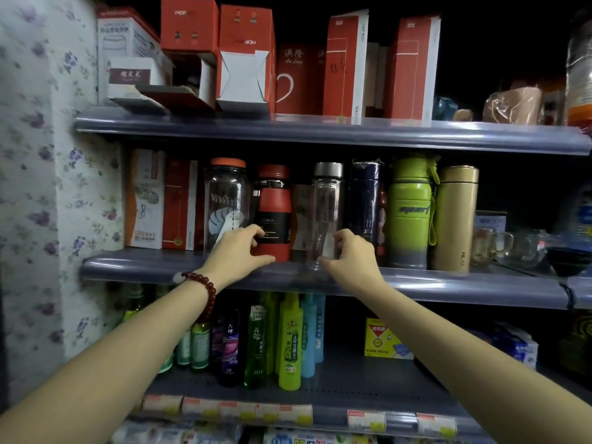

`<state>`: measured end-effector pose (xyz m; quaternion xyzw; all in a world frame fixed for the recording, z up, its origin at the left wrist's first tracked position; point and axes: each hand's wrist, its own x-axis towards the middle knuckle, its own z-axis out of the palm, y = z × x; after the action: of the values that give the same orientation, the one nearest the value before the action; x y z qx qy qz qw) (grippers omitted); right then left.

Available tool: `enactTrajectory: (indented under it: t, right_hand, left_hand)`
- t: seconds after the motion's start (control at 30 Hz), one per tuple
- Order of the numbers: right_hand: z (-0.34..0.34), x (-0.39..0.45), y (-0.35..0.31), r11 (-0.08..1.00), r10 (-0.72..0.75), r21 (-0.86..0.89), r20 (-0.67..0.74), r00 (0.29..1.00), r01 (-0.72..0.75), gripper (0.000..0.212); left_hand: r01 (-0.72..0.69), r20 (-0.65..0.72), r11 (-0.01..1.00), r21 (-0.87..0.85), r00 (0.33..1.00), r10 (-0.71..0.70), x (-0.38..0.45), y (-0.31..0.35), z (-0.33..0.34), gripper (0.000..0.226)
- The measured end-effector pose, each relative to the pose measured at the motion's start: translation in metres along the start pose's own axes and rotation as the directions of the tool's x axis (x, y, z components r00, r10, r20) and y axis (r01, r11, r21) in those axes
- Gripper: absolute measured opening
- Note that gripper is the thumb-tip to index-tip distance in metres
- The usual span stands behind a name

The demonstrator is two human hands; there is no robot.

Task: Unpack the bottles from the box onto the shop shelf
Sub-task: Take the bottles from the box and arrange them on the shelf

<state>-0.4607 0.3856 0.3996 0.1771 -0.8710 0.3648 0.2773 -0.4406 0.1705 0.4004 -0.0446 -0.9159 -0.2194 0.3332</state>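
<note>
On the middle shelf [134, 265] stands a row of bottles. My left hand [238, 249] grips the base of a red bottle with a black label [274, 203]. My right hand [347, 254] holds the lower part of a clear bottle with a silver cap [326, 200], which stands at the shelf's front edge. Left of the red bottle is a clear bottle with an orange lid [226, 200]. To the right stand a dark blue bottle [365, 200], a green sport bottle [411, 213] and a gold flask [455, 216]. No unpacking box is in view.
Red and white cartons [246, 56] fill the top shelf. The lower shelf holds several tall green, yellow and blue bottles [290, 341] and a yellow packet [382, 338]. Glass mugs [490, 245] sit at the middle shelf's right end. A floral-papered wall [38, 187] bounds the left.
</note>
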Motion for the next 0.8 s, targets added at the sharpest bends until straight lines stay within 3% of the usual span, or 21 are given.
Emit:
enactTrajectory:
  t: [0.57,0.8]
  right_hand:
    - [0.051,0.016,-0.041,0.995,-0.077,-0.064,0.089,0.993,0.083,0.049]
    - [0.066,0.032,-0.051,0.998,-0.028,-0.052,0.112,0.993,0.034,0.051]
  left_hand:
    - [0.005,-0.064,0.978,0.207,0.998,0.008,-0.002,-0.072,-0.046,0.051]
    - [0.090,0.011,0.966,0.241,0.995,-0.096,0.001,-0.094,-0.054,0.069]
